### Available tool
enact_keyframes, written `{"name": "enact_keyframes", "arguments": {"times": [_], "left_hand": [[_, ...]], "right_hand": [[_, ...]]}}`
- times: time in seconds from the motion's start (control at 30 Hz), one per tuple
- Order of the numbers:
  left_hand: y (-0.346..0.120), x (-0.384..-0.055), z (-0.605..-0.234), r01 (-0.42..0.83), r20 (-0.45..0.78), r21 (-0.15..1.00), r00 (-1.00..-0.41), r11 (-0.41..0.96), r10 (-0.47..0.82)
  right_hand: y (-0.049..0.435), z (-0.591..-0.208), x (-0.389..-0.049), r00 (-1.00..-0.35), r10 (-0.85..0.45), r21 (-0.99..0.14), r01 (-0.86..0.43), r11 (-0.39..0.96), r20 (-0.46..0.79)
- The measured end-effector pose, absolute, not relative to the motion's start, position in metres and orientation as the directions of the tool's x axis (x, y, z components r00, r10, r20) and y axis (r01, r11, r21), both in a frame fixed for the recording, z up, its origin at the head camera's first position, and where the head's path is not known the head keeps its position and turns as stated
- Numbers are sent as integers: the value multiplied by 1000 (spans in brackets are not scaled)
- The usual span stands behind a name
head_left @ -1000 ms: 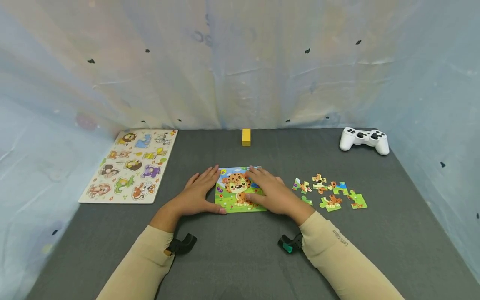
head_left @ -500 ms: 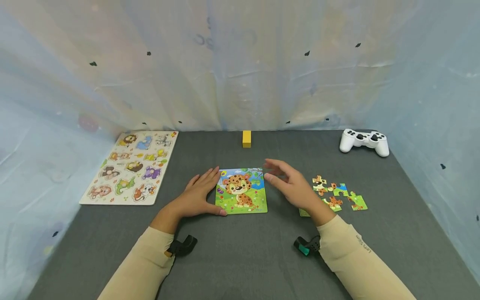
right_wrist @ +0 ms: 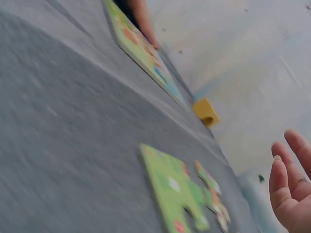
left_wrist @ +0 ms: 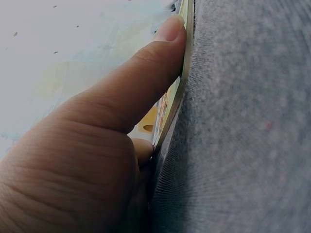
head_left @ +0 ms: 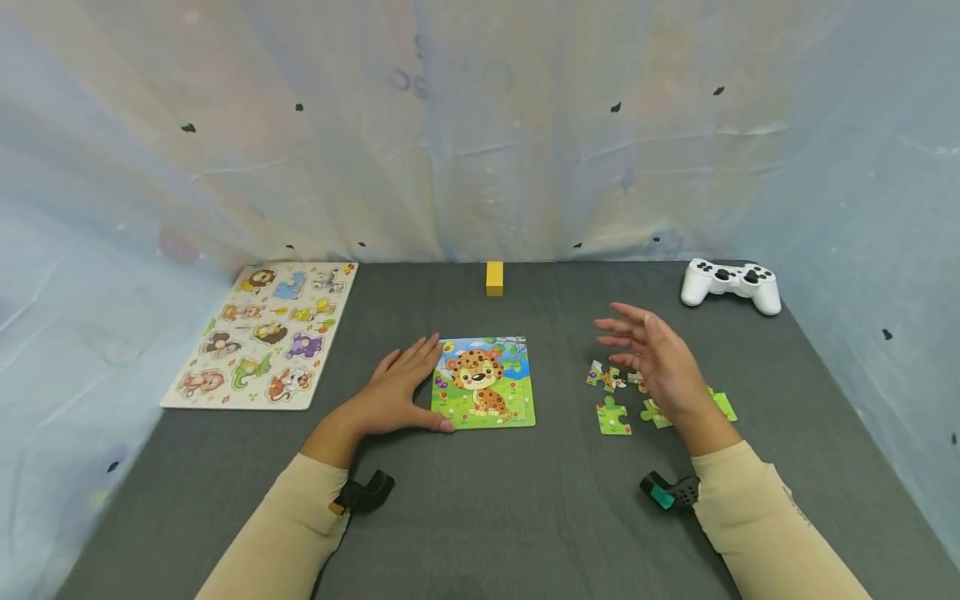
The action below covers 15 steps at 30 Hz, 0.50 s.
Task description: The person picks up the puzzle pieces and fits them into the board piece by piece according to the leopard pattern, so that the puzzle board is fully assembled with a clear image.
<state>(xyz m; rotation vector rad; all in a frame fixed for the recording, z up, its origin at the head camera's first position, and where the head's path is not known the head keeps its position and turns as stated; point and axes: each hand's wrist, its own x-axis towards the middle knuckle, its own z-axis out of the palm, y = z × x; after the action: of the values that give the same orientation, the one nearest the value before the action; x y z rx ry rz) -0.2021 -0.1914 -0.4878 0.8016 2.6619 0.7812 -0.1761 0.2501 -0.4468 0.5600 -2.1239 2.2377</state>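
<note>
A square leopard picture board (head_left: 487, 383) lies flat near the middle of the table. Along its left edge rests my left hand (head_left: 393, 392), fingers extended and the thumb on the lower left corner; the left wrist view shows the thumb (left_wrist: 146, 68) against the board's edge. My right hand (head_left: 660, 362) is raised above the loose jigsaw pieces, fingers relaxed and slightly bent, holding nothing. It hides some of those pieces. A green jigsaw piece (head_left: 613, 416) and a patterned jigsaw piece (head_left: 606, 377) show to its left; in the right wrist view the green piece (right_wrist: 167, 184) looks blurred.
At the far left lies a white animal puzzle board (head_left: 262, 337). A yellow block (head_left: 494, 279) stands at the back centre, and a white game controller (head_left: 731, 285) at the back right. A pale plastic sheet (head_left: 480, 150) hangs behind the grey table (head_left: 480, 517).
My right hand has lifted off the leopard board and moved right, over the loose pieces. The left hand has stayed at the board's left edge.
</note>
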Motion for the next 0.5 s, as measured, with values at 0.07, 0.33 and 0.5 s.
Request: {"name": "enact_keyframes", "arguments": {"times": [0.07,0.33,0.5], "left_hand": [[-191,-202,-487,440,-78,561,-815,701,574],[-192,-200,-486,448,-62,566,-814,692,578],[-191,-200,-485,446,-65,570,-813,691,578]], "right_hand": [[259,-445,-177,-941,-208,-962,-243,-126,266],[284,-446,-179,-951,-122,-949,-263,-173,286],[296,-454,-181,-960,-116,-967,-255,-5,253]]}}
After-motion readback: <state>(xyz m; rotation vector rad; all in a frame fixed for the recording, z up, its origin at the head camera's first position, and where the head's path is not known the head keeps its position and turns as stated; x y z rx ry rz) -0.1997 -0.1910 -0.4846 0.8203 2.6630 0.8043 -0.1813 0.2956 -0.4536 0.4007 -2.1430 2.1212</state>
